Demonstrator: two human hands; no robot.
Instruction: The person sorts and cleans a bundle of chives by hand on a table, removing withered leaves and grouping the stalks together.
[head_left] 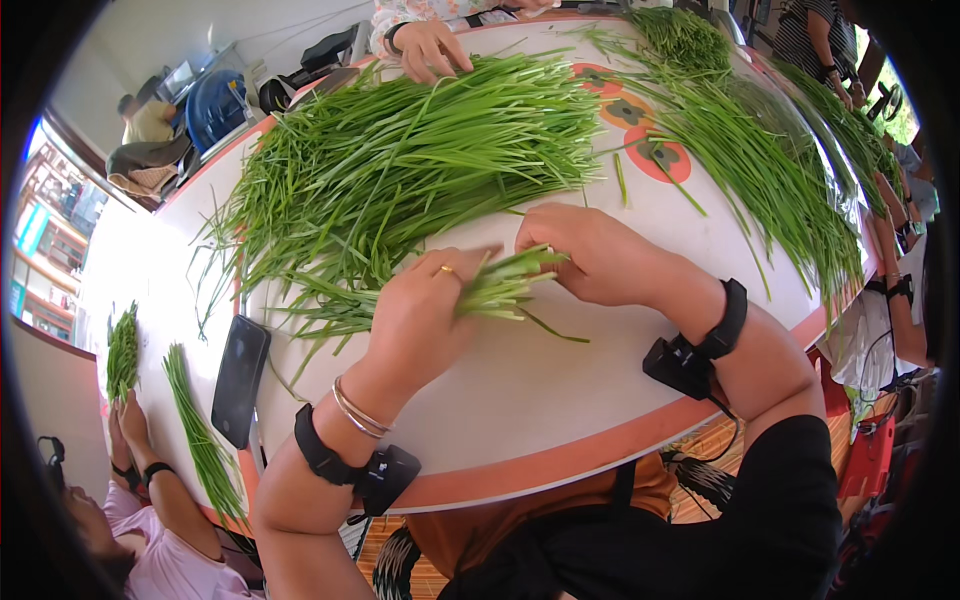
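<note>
A small bunch of garlic chives (500, 284) lies in the grip of my left hand (425, 305), its cut ends pointing right and its leaves trailing left onto the table. At those ends, the fingers of my right hand (590, 255) are pinched together against the stalks; what exactly they grip is partly hidden by the hand. Just beyond both hands spreads a large heap of garlic chives (420, 150). A loose stalk (555, 327) sticks out below the bunch.
The white table (560, 390) has an orange border. Left of me lie a black phone (240, 382) and a thin row of chives (200, 430). Another chive pile (760, 170) covers the right side. Across the heap rests another person's hand (430, 50); a co-worker at left holds chives (122, 350).
</note>
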